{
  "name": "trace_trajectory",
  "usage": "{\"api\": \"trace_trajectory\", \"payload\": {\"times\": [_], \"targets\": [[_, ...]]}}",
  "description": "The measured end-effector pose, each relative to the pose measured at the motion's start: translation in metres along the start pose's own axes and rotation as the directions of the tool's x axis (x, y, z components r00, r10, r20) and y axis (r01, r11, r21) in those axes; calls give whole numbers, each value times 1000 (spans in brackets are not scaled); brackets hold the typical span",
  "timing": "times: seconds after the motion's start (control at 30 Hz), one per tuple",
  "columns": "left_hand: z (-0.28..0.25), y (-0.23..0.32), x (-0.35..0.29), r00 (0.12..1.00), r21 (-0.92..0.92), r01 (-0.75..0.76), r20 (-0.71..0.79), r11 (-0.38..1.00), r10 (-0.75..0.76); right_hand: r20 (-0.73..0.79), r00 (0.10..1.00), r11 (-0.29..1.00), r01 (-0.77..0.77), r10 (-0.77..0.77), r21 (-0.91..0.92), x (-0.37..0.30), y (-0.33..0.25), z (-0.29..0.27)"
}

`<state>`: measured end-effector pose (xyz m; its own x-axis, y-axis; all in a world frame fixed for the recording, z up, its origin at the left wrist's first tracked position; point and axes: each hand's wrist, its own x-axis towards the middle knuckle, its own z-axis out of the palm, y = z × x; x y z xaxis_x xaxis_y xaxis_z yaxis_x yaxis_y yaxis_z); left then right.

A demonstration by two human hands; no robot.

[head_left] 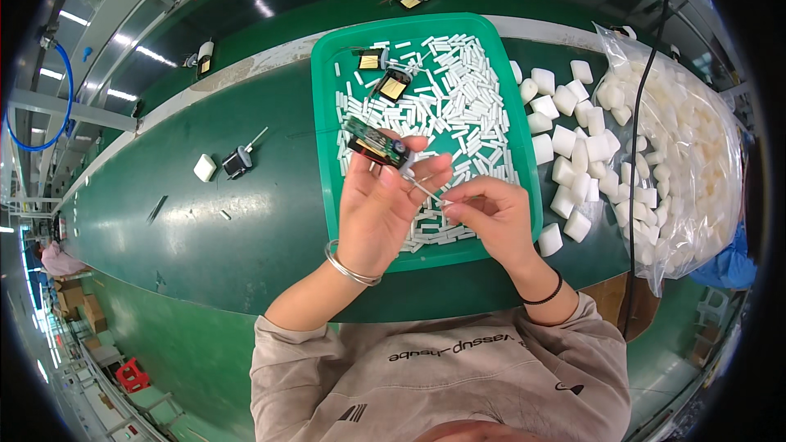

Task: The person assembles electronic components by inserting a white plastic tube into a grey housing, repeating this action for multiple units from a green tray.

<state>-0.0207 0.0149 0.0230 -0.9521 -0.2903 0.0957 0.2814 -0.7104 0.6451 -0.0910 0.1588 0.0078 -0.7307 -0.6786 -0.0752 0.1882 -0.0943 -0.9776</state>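
Note:
My left hand [378,209] is closed on a small black electronic module [379,147] with a bare green circuit board, held over the green tray [322,155]. A thin pale stem [424,191] runs from the module toward my right hand [494,214]. There, the thumb and forefinger pinch the stem's end; any small piece between the fingertips is too hidden to tell. Many short white tubes [471,90] lie loose in the tray beneath and beyond both hands. Two black modules with yellowish faces, one at the top [370,59] and one below it [394,84], rest among them.
Right of the tray lie loose white rounded blocks [565,139] and a clear plastic bag [696,172] full of more. A black cable [647,106] hangs across there. On the left table are a black module [237,163] and a white block [205,168]. Several units sit beyond the pale ledge [278,56].

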Motion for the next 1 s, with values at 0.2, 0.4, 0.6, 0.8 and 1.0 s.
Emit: {"api": "trace_trajectory", "payload": {"times": [0.2, 0.4, 0.6, 0.8, 1.0], "targets": [[1, -10, -3, 999, 222, -11, -41, 975, 21, -90, 992, 995, 80, -86, -62, 1, -1, 3], [-18, -9, -13, 985, 512, 148, -158, 846, -76, 30, 817, 699, 512, -577, -500, 5, 2, -5], [-17, -4, -12, 977, 512, 198, -172, 836, -126, 197, 744, 492, 591, -638, -639, 7, -2, -8], [-14, -3, -16, 994, 661, 101, -103, 744, -44, 232, 856, 646, 503, -461, -574, 5, -3, -12], [-20, -6, -12, 987, 569, 60, -155, 820, 36, 90, 956, 842, 288, -278, -455, 11, -14, -27]]}}
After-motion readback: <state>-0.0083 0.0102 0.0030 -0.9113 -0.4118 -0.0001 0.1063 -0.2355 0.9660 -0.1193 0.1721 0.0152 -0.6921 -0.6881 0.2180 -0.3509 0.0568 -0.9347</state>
